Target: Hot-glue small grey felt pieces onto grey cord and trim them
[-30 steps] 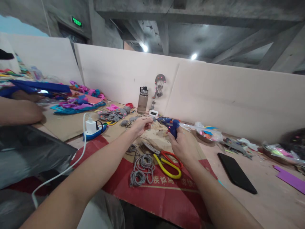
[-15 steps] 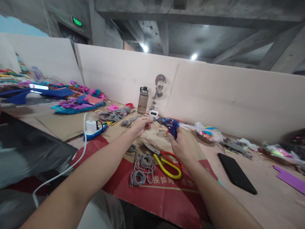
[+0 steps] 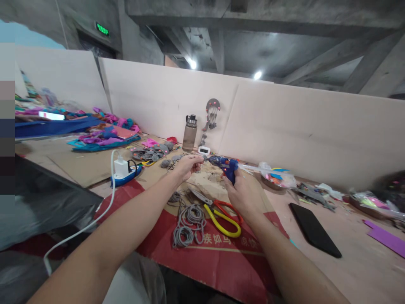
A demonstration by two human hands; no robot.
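Head view: faced pale upright boards [image 3: 268,122] along the back of a pinkish table [image 3: 357,261]. Worked over red-and-tan cardboard [image 3: 221,270] spread across the near edge. Had heaped coloured fabric [image 3: 107,137] on the far left, and a white cable [image 3: 110,194] running up to a blue power strip [image 3: 122,180] beside the left forearm. Saw yellow-and-red-handled scissors [image 3: 229,231] lying between the forearms, blades pointing toward the left hand, with coiled grey cord [image 3: 183,237] just beside the yellow handle; both lay nearer than the hands, below the spot being worked. Had a black phone [image 3: 314,230] flat to the right of the right forearm, and a bowl [image 3: 274,184] of bagged scraps beyond, near the boards. Saw piled grey pieces [image 3: 152,153] left of an upright bottle [image 3: 189,137], and a grey hanging ornament [image 3: 213,103] against the boards. Gripped a blue glue gun [image 3: 228,165] with the right hand [image 3: 241,192], fingers wrapped round the handle and nozzle aimed left. Pinched a small grey piece [image 3: 205,158] between left hand [image 3: 189,166] fingertips, close to the nozzle; could not tell whether touching. Had a small white clock [image 3: 204,150] just behind.
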